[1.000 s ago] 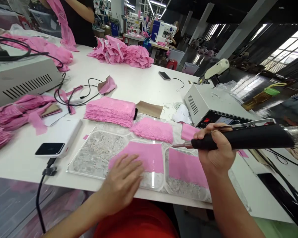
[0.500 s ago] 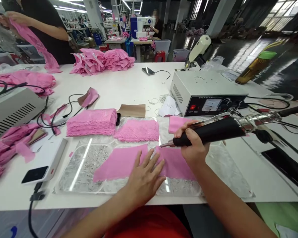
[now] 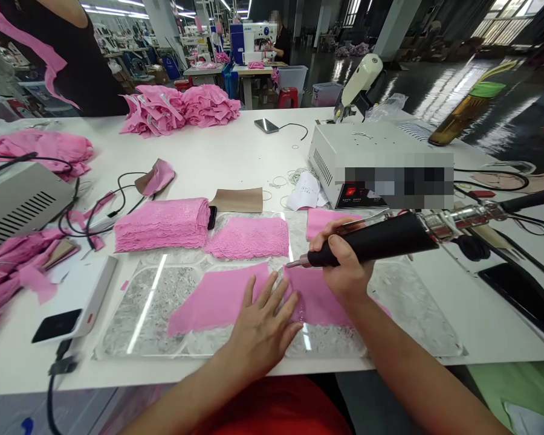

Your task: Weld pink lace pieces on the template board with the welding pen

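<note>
My left hand (image 3: 265, 323) lies flat with fingers spread, pressing on pink fabric pieces over a clear, marbled board (image 3: 154, 314). One pink piece (image 3: 217, 299) spreads out to its left; another pink piece (image 3: 320, 296) lies to its right, partly under my right forearm. My right hand (image 3: 349, 266) is wrapped round the black handle of a handheld ultrasonic gun (image 3: 381, 241). The gun's metal tip points left and sits at the upper edge of the right piece, just above my left fingertips. Whether the tip touches the fabric, I cannot tell.
Beyond the board lie a thick pink lace stack (image 3: 163, 223), a smaller lace pile (image 3: 249, 237) and a brown sheet (image 3: 238, 199). A grey control box (image 3: 362, 139) stands back right, cables trailing. A white power bank (image 3: 88, 302) is at left. A co-worker (image 3: 68, 54) stands across the table.
The gun's tip has shifted slightly left along the fabric's upper edge with my right hand. My left hand stays nearly in place. The co-worker's pink strip is held higher.
</note>
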A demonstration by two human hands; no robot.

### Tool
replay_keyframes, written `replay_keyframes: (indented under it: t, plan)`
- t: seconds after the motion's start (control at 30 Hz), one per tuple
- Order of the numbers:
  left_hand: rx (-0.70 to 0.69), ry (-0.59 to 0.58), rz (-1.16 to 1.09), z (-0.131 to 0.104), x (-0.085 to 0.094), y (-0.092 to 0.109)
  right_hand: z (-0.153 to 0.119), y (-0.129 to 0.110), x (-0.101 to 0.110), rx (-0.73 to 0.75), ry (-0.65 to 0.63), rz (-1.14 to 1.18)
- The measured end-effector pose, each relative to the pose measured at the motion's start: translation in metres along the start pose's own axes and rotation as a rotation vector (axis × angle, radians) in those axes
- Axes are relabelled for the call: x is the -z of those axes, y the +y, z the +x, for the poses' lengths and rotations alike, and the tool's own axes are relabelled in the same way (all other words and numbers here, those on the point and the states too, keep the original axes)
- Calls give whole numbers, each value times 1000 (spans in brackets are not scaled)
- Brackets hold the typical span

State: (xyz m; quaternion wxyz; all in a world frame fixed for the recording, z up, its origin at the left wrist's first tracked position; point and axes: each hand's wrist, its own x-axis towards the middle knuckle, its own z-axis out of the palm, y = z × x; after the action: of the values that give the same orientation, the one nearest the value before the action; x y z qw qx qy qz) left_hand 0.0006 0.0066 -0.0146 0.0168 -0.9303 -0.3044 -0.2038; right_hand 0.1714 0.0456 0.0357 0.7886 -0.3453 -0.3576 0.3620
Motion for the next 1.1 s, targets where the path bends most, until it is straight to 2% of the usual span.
replay_keyframes:
  t: [0.67,0.9,1.1]
  plan:
    - [1,11,-15,-1,0,2,1,5,0,41,-30,-46]
    - [-53,-3,-75,-21,16,12,-8,-8,9,1,-68,15]
    - [-68,23,-67,-30,16,11,-13,-7,9,-48,-107,-6]
